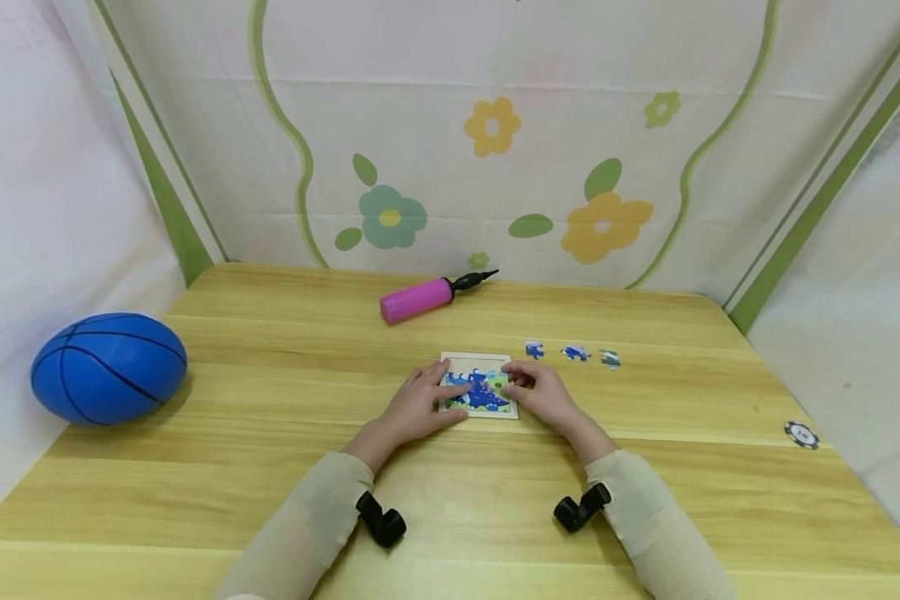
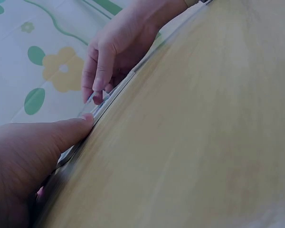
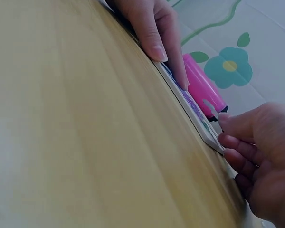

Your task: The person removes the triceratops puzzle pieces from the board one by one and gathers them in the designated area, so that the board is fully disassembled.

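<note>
A small framed jigsaw puzzle (image 1: pixel 480 414) with a blue dinosaur picture and a pale border lies flat on the table. My left hand (image 1: pixel 420 403) rests on its left side, fingers spread, one finger reaching over the picture and the thumb along the near edge. Over the right side of the puzzle, my right hand (image 1: pixel 546 395) pinches a puzzle piece (image 3: pixel 210 108) between thumb and fingers, seen nearly edge-on in the right wrist view. Beyond the right hand lie three loose pieces: a blue one (image 1: pixel 534 350), another blue one (image 1: pixel 575 353) and a greenish one (image 1: pixel 610 358).
A pink hand pump (image 1: pixel 418 300) with a black nozzle lies behind the puzzle. At the far left sits a blue ball (image 1: pixel 108 369) with black lines. A poker chip (image 1: pixel 802 434) lies near the table's right edge. Flowered white cloth (image 1: pixel 435 125) hangs behind the table.
</note>
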The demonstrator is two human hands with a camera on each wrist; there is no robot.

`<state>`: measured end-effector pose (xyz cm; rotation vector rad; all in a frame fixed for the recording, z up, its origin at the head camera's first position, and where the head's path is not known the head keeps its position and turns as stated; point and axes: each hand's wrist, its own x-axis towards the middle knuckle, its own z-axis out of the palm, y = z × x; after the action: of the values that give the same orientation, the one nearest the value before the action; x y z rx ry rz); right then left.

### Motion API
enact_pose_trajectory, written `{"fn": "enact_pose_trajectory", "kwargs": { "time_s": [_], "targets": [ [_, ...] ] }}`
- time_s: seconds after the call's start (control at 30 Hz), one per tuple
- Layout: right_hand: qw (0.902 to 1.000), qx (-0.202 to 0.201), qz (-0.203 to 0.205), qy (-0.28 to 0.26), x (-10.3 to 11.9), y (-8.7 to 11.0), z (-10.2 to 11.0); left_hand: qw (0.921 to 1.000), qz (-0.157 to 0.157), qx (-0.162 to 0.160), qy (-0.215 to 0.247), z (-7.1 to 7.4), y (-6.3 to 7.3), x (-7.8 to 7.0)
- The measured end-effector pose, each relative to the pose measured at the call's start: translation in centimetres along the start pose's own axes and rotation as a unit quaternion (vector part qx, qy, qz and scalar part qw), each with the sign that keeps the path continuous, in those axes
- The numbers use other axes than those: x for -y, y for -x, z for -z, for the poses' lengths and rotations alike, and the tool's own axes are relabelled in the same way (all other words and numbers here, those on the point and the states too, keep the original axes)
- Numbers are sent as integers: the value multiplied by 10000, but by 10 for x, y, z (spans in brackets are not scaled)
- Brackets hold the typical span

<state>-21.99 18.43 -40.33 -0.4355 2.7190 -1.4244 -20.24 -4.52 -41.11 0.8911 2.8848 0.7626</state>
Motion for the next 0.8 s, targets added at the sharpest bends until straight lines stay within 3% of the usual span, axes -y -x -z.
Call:
{"fn": "enact_pose_trajectory", "kwargs": {
  "time_s": [0.17, 0.37, 0.57, 0.8],
  "targets": [
    [9993, 77, -149, -327, 2, 1, 12, 10000, 54, 10, 21, 0, 0, 0],
    [9998, -40, -17, -178, 0, 6, 37, 10000, -3, -42, 32, 0, 0, 1],
    [9996, -165, 187, -140, -9, 15, 64, 10000, 15, -74, 28, 1, 0, 0],
    [9994, -332, 61, -107, -30, 33, 97, 10000, 37, -28, 23, 0, 0, -2]
  ]
}}
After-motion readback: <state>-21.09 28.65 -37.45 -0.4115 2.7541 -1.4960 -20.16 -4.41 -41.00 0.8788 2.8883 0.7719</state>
